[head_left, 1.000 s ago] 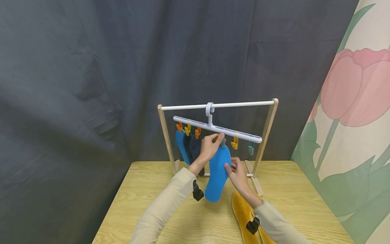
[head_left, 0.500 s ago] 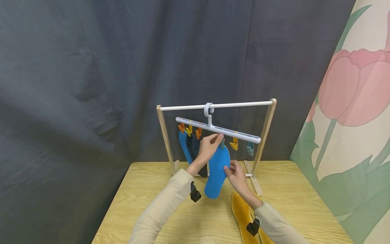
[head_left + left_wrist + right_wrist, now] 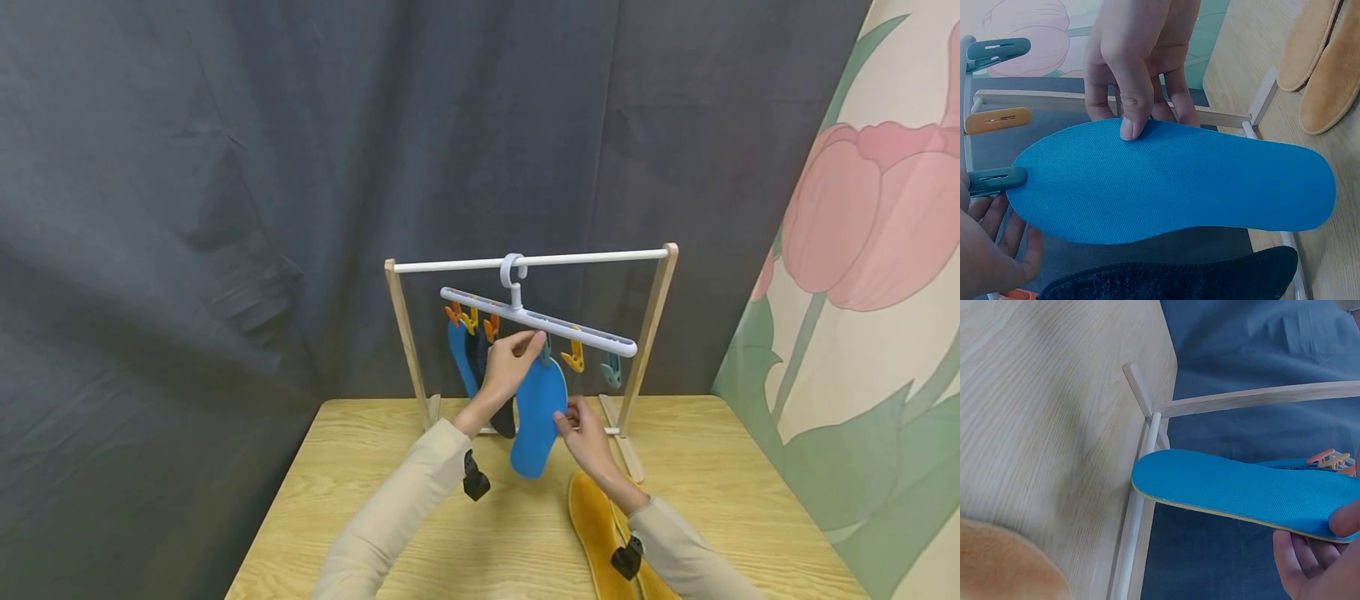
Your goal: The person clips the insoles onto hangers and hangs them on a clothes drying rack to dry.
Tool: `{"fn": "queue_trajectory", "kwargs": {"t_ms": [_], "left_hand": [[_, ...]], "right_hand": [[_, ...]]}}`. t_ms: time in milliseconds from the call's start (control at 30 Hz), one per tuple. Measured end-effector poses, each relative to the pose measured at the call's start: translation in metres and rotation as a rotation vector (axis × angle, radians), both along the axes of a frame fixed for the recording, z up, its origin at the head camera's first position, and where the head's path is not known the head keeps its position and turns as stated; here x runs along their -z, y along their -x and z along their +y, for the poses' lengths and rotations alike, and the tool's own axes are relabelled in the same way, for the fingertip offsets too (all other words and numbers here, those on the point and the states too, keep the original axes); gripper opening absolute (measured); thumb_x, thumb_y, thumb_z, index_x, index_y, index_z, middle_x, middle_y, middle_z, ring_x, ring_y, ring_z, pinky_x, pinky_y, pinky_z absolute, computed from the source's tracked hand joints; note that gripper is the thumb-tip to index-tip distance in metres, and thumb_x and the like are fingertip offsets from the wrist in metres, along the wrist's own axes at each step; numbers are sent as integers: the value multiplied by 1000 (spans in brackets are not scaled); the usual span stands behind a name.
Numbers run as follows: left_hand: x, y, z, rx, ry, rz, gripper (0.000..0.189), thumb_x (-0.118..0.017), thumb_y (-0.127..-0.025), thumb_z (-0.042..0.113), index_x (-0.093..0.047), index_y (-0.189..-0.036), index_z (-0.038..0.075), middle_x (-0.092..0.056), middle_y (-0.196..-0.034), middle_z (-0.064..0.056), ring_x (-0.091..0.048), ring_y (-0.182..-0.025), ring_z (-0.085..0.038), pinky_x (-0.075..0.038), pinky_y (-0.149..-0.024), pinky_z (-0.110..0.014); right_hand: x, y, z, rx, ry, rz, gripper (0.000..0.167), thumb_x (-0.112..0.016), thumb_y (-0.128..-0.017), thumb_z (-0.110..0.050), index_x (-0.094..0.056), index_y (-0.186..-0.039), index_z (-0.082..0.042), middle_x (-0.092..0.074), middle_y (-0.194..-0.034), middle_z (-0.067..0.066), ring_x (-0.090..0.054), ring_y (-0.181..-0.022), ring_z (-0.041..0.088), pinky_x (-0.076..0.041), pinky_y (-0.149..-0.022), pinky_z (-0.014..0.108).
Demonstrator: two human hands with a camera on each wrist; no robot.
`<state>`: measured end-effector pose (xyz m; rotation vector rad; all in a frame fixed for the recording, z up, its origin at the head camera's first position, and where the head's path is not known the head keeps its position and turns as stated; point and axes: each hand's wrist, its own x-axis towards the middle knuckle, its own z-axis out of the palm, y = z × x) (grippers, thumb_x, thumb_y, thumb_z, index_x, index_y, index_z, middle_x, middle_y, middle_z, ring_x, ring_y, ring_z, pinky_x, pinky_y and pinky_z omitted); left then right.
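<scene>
A blue insole point(image 3: 538, 417) hangs toe-up below the hanger. A teal clip point(image 3: 997, 179) overlaps its toe edge in the left wrist view. My left hand point(image 3: 512, 364) pinches the clip's upper end, just under the hanger bar; part of this grip is hidden. Lower down, my right hand point(image 3: 587, 433) holds the insole's right edge, with the thumb point(image 3: 1135, 115) on the blue face and the fingers behind. From the left half of the light-grey hanger point(image 3: 517, 313), another blue insole point(image 3: 460, 354) and dark insoles point(image 3: 504, 417) hang in orange and yellow clips.
The hanger hooks over the white rail point(image 3: 592, 257) of a wooden-legged stand. A yellow clip point(image 3: 574, 357) and another teal clip point(image 3: 612, 370) dangle at its right. Mustard-coloured insoles point(image 3: 596, 525) lie on the wooden table point(image 3: 390, 500) under my right forearm. Dark cloth point(image 3: 300, 208) hangs behind.
The hanger has turned a little, its left end shifting right and its right end shifting left. The held insole's lower end has risen slightly. Both hands keep their grips.
</scene>
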<state>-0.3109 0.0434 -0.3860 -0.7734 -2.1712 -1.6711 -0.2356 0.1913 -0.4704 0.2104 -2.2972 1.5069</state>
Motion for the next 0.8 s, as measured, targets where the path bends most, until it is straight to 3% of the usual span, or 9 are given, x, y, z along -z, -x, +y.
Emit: {"fn": "queue_trajectory", "kwargs": {"t_ms": [300, 633, 800], "left_hand": [[0, 0, -2, -15, -58, 22, 31, -63, -99, 27, -72, -117, 3, -73, -102, -10, -69, -91, -19, -55, -79, -27], [0, -1, -2, -43, -98, 63, 26, -67, -97, 21, -71, -116, 3, -73, -103, -12, -70, -93, -22, -55, -80, -27], [1, -2, -1, -69, -138, 92, 25, -68, -96, 19, -71, -114, 2, -67, -104, -12, -67, -92, -23, -54, -79, -27]], "right_hand": [[11, 4, 2, -12, 58, -32, 17, -54, -97, 8, -53, -113, 12, -63, -97, 25, -63, -86, 37, -58, -74, 36], [6, 0, 1, -49, 68, -43, 19, -54, -98, 7, -50, -115, 15, -59, -102, 27, -62, -91, 43, -56, -78, 49], [12, 2, 5, -33, 66, -51, 18, -58, -97, 6, -52, -114, 11, -60, -103, 25, -63, -91, 42, -57, -75, 41]]}}
